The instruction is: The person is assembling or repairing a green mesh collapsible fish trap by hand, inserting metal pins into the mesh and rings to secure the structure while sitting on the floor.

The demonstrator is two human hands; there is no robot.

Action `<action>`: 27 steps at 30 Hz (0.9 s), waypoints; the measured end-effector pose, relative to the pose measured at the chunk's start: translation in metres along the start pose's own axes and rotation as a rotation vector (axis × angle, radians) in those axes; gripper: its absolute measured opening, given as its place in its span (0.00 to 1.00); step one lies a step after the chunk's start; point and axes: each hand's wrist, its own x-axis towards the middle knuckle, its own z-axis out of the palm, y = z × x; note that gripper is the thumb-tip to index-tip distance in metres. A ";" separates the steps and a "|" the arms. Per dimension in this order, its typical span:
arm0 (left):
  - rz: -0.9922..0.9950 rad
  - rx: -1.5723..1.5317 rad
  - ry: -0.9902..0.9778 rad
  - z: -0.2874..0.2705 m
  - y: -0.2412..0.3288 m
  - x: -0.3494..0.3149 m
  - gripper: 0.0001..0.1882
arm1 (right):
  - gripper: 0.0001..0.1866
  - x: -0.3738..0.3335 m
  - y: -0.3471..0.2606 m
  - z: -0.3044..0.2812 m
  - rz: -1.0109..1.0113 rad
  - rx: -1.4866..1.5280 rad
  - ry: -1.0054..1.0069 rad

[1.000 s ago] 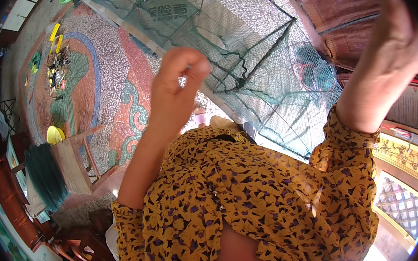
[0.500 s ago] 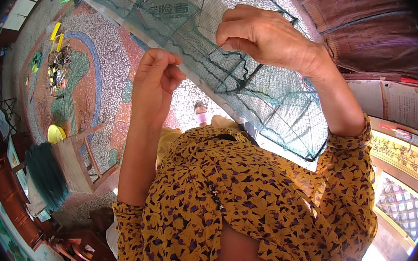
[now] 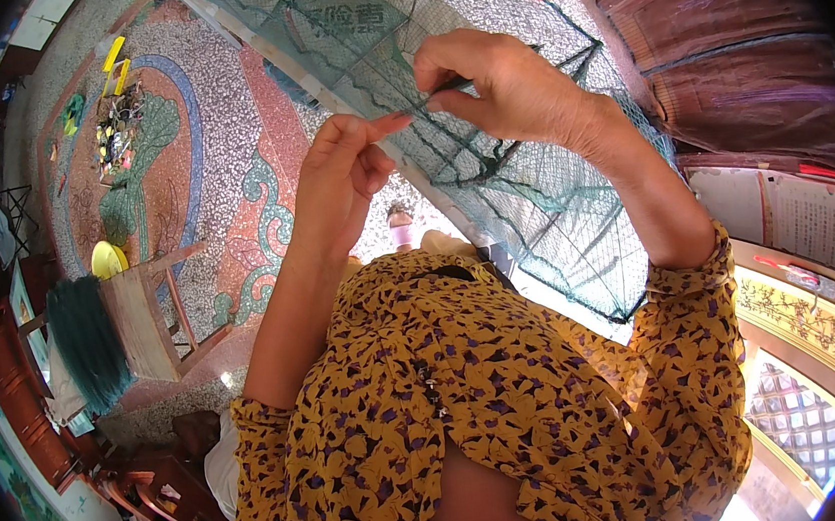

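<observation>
Lighting: bright daylight look, strong contrast. Speckled floor (image 3: 227, 108): evenly lit at left, washed out nearer the person. White glare under the near edge of the green net (image 3: 559, 212). Shirt (image 3: 466, 346): pale light patches on the right sleeve. Wooden chair (image 3: 173, 485), near left: in deep shadow. Lattice panel (image 3: 798, 405), near right: bright, blue fringe along its rim. Focus: left hand (image 3: 333, 168) and right hand (image 3: 511, 86) fairly clear; far objects soft. Distortion: edges bowed, corners black.
</observation>
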 end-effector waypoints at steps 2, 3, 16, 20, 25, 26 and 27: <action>-0.036 -0.100 -0.001 -0.003 -0.002 0.000 0.06 | 0.11 0.003 -0.003 0.007 -0.053 0.045 0.029; -0.052 -0.150 0.003 -0.004 -0.005 0.000 0.05 | 0.12 0.004 -0.003 0.014 -0.103 0.062 0.052; 0.401 0.465 -0.061 0.015 -0.021 -0.003 0.12 | 0.05 0.028 -0.076 0.035 -0.412 0.340 0.203; 0.626 0.826 -0.045 0.032 -0.020 -0.002 0.18 | 0.07 0.036 -0.092 0.004 -0.272 0.716 0.322; 0.674 1.283 -0.122 0.056 -0.001 -0.029 0.17 | 0.05 0.034 -0.092 -0.054 -0.319 0.716 0.685; 0.800 1.345 -0.122 0.054 -0.001 -0.026 0.11 | 0.05 0.032 -0.089 -0.065 -0.360 0.681 0.746; 0.741 1.160 -0.127 0.047 0.000 -0.020 0.09 | 0.05 0.029 -0.086 -0.075 -0.396 0.646 0.779</action>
